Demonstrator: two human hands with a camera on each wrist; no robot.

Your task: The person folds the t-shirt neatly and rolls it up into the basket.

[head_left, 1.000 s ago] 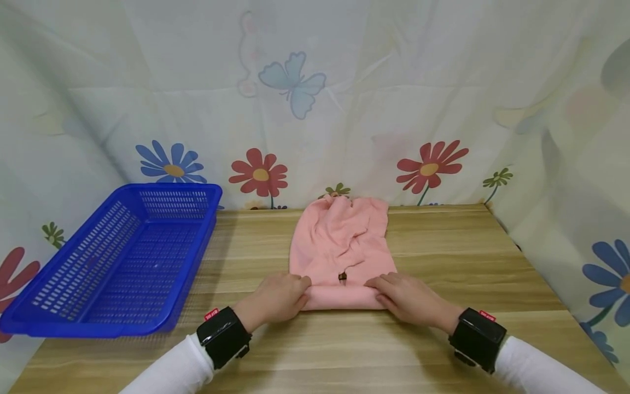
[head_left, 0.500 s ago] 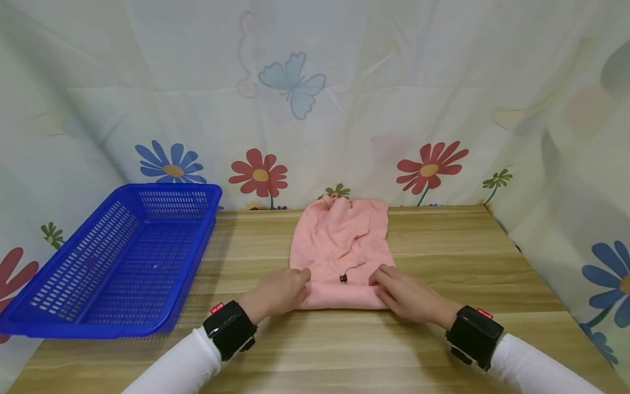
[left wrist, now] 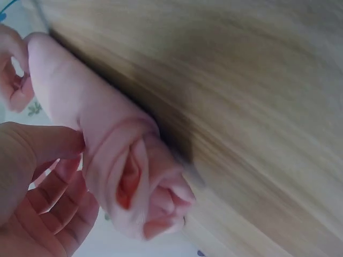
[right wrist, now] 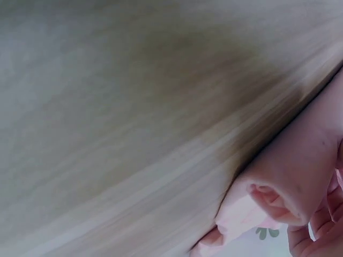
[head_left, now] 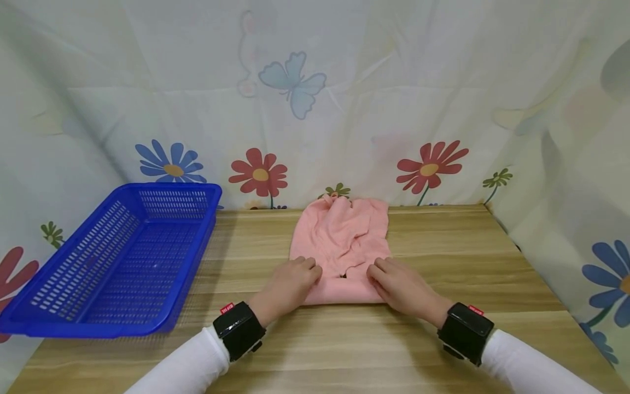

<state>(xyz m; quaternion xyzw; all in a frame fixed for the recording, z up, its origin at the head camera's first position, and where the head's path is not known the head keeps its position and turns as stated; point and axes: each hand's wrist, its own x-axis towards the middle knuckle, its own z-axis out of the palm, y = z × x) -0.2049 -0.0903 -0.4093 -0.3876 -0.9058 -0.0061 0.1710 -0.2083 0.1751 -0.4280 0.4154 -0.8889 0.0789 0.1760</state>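
Note:
A pink knit garment (head_left: 339,235) lies on the wooden table, its near end rolled into a thick tube and its far part flat and wrinkled. My left hand (head_left: 290,284) grips the left end of the roll, thumb on the near side and fingers curled over. At the other end my right hand (head_left: 406,287) holds the roll the same way. In the left wrist view the garment (left wrist: 107,118) shows spiralled layers at its end, with the thumb pressed on it. The right wrist view shows the opposite rolled end (right wrist: 289,171). A small dark label is almost covered by the roll.
A blue plastic basket (head_left: 120,331) with slotted sides stands on the left of the table (head_left: 453,246). A curtain (head_left: 344,137) printed with flowers and a butterfly hangs behind the table's far edge and along both sides.
Both hands have shifted slightly forward and inward over the roll. The roll has turned a little away from me, covering most of the dark label.

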